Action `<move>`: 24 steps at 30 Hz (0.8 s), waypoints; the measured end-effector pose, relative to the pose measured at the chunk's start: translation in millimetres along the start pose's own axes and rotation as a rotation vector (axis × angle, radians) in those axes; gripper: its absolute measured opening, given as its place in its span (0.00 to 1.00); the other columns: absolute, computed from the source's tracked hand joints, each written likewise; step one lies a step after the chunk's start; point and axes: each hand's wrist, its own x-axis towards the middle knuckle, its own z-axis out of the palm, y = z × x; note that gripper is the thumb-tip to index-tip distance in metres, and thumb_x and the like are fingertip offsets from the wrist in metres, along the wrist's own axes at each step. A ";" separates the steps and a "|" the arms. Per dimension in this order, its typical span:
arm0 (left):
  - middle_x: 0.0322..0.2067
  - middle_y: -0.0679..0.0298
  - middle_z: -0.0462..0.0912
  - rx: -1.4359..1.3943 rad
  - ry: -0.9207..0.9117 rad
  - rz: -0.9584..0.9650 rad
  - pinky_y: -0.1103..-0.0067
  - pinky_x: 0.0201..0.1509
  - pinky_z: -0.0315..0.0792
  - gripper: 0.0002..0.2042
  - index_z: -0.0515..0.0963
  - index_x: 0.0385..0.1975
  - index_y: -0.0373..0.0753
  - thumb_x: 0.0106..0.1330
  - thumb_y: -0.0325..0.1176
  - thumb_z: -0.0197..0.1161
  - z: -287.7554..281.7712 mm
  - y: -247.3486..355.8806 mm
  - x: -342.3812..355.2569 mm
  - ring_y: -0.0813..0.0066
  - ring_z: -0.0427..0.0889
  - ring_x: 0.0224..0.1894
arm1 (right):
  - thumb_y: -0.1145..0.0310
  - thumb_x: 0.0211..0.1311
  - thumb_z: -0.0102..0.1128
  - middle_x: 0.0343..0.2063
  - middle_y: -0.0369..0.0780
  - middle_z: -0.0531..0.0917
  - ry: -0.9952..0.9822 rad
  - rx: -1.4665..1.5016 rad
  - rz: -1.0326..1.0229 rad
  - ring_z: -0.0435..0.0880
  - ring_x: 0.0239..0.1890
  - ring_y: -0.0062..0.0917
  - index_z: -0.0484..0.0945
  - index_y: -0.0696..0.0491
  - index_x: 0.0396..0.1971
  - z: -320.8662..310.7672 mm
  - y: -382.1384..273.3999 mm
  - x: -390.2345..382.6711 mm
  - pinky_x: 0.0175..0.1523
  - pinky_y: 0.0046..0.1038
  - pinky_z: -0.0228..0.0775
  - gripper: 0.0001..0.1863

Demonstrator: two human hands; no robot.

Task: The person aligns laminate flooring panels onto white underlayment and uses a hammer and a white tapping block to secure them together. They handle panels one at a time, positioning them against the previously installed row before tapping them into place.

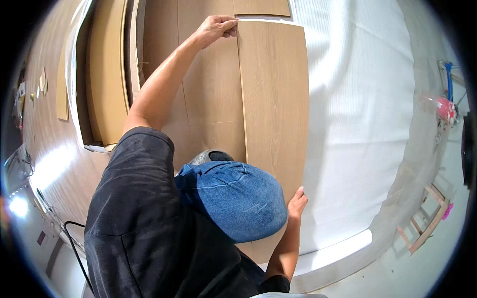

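Observation:
A long light-brown wood-look floor plank point(273, 89) stretches away from me, its left edge along the joined floorboards point(211, 92). My left hand point(217, 31) pinches the plank's far left corner, fingers curled and closed. Nearer me, my right hand point(297, 202) grips the plank's right edge, thumb on top and the other fingers partly hidden. A narrow white gap separates the plank's far end from another plank point(262, 7). My bent knee in blue jeans point(238, 201) covers part of the near end.
White ribbed underlay sheeting point(360, 114) spreads to the right, with a rolled part point(343, 250) near me. An opened carton of planks point(105, 74) stands at the left. Farther right are a wooden frame point(428, 218), a blue-handled tool point(449, 82) and a red object point(444, 109).

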 end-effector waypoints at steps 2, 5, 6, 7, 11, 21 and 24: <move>0.38 0.65 0.86 0.132 -0.013 -0.032 0.79 0.48 0.80 0.17 0.83 0.55 0.37 0.82 0.42 0.53 -1.6 2.4 0.2 0.80 0.84 0.39 | 0.52 0.79 0.43 0.29 0.64 0.81 0.014 0.017 -0.010 0.80 0.33 0.60 0.79 0.71 0.33 -0.5 2.6 -3.5 0.40 0.51 0.69 0.33; 0.36 0.66 0.86 0.293 -0.081 -0.014 0.77 0.49 0.80 0.17 0.84 0.49 0.38 0.83 0.42 0.51 -3.8 4.2 2.1 0.80 0.84 0.40 | 0.52 0.79 0.43 0.32 0.64 0.83 0.062 0.011 -0.019 0.82 0.37 0.62 0.81 0.71 0.35 0.7 6.2 -9.4 0.43 0.52 0.71 0.32; 0.33 0.67 0.83 0.314 -0.144 -0.022 0.76 0.47 0.79 0.17 0.81 0.44 0.37 0.83 0.42 0.48 -4.5 4.6 2.6 0.79 0.85 0.39 | 0.53 0.78 0.44 0.32 0.64 0.83 0.070 0.006 -0.015 0.82 0.37 0.62 0.81 0.71 0.35 1.3 7.6 -11.9 0.43 0.52 0.71 0.32; 0.32 0.67 0.82 0.357 -0.193 -0.029 0.76 0.46 0.78 0.17 0.80 0.43 0.37 0.84 0.42 0.46 -5.2 5.3 3.6 0.79 0.85 0.38 | 0.53 0.78 0.44 0.32 0.64 0.83 0.069 0.003 0.017 0.82 0.38 0.62 0.81 0.71 0.35 1.8 8.9 -13.9 0.43 0.53 0.71 0.31; 0.29 0.66 0.76 0.583 -0.331 -0.027 0.72 0.42 0.75 0.17 0.74 0.44 0.36 0.83 0.41 0.40 -7.2 7.5 1.9 0.76 0.84 0.35 | 0.55 0.78 0.45 0.32 0.62 0.84 0.075 -0.009 0.028 0.83 0.36 0.60 0.81 0.71 0.35 1.9 14.8 -22.0 0.43 0.51 0.72 0.29; 0.29 0.70 0.74 0.089 -0.373 -0.013 0.76 0.40 0.70 0.14 0.75 0.45 0.39 0.81 0.38 0.43 -2.0 3.6 -13.4 0.79 0.78 0.33 | 0.58 0.81 0.41 0.20 0.48 0.81 -0.078 0.346 -0.032 0.77 0.26 0.32 0.78 0.68 0.27 -0.7 29.8 -41.0 0.33 0.43 0.68 0.29; 0.32 0.72 0.76 -0.285 -0.398 -0.066 0.79 0.38 0.68 0.12 0.76 0.45 0.42 0.81 0.39 0.46 2.6 -5.8 -10.8 0.80 0.78 0.34 | 0.59 0.81 0.41 0.20 0.46 0.81 -0.092 0.304 -0.010 0.77 0.26 0.29 0.77 0.67 0.26 1.6 28.9 -42.0 0.33 0.41 0.68 0.29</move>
